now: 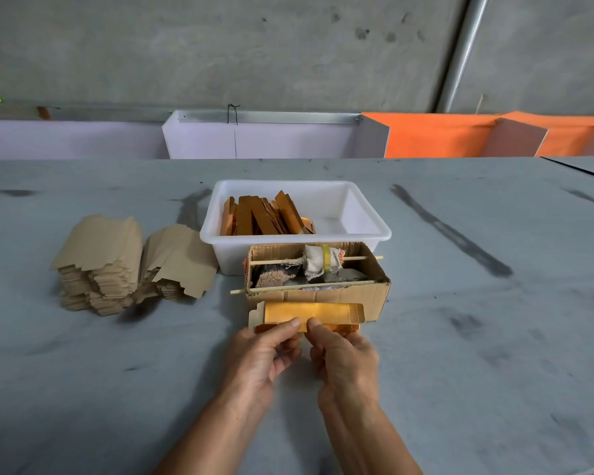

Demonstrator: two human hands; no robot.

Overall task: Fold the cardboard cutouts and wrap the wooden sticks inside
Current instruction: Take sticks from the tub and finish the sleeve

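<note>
Both hands work one gold cardboard cutout (309,315) on the counter (460,337), just in front of the brown cardboard box (323,293). The left hand (259,358) and right hand (345,361) each pinch its near edge, thumbs on top, in a closed grip mid-fold. The white tub (357,228) holds a small batch of finished gold wraps (264,217). Two tall stacks of flat cutouts (124,265) wait at the left, so most work seems left. No stick can be made out inside this cutout.
</note>
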